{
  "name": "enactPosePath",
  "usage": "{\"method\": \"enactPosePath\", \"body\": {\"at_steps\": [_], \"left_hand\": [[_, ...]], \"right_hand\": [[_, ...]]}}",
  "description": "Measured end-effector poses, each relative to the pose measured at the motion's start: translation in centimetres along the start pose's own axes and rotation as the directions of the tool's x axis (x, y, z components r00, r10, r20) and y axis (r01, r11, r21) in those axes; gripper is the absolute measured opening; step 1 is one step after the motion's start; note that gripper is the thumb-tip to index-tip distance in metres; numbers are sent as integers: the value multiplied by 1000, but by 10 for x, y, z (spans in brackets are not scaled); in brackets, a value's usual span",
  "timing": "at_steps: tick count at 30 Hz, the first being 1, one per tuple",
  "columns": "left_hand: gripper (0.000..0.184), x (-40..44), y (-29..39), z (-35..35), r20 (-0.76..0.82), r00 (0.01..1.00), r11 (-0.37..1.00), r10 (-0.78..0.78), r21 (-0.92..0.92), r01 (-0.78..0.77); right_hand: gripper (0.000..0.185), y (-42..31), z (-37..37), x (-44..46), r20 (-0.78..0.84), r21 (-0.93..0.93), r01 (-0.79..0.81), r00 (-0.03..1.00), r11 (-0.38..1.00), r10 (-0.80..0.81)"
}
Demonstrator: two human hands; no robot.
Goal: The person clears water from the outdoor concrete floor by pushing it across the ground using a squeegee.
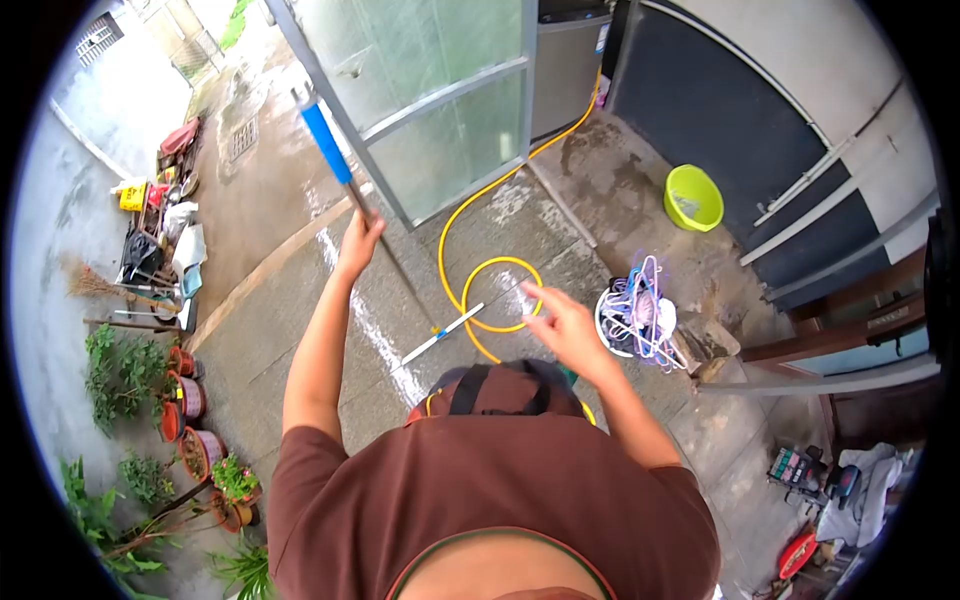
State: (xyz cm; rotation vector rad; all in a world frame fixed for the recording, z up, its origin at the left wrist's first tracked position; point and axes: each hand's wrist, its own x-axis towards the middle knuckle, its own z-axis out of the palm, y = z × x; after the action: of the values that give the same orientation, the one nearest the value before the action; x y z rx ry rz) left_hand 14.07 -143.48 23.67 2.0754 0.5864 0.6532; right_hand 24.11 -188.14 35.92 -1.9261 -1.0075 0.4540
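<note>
My left hand (pixel 360 243) is closed around the long metal pole of a floor squeegee (pixel 400 275). Above that hand is the blue grip (pixel 324 140) of the pole, leaning up and to the left. At the lower end, the narrow white squeegee head (pixel 443 334) rests on the wet paving. My right hand (pixel 566 326) holds nothing, its fingers apart, over the ground beside a loop of yellow hose (pixel 541 277). White suds (pixel 362 310) streak the floor left of the squeegee head.
A framed glass door (pixel 440 100) stands ahead. To the right are a white basket of hangers (pixel 645 315) and a lime-green basin (pixel 693 198). Potted plants (pixel 203 453) and a straw broom (pixel 95 280) line the left wall. Assorted items (pixel 850 490) lie at lower right.
</note>
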Motion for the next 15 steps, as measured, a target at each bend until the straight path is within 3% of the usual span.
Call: {"method": "enactPosePath", "body": {"at_steps": [3, 8, 13, 15], "left_hand": [[27, 54, -14, -3, 82, 990, 987, -113, -106, 122], [28, 146, -63, 1, 51, 979, 975, -198, -90, 202], [22, 227, -141, 11, -271, 919, 958, -285, -107, 265], [27, 254, -169, 8, -348, 879, 941, -327, -35, 336]], "right_hand": [[45, 16, 3, 21, -73, 35, -98, 992, 995, 101], [44, 60, -7, 55, -86, -46, -221, 972, 974, 217], [44, 111, -22, 115, -65, -80, -231, 972, 970, 226], [45, 132, -33, 151, -50, -101, -208, 978, 973, 204]]}}
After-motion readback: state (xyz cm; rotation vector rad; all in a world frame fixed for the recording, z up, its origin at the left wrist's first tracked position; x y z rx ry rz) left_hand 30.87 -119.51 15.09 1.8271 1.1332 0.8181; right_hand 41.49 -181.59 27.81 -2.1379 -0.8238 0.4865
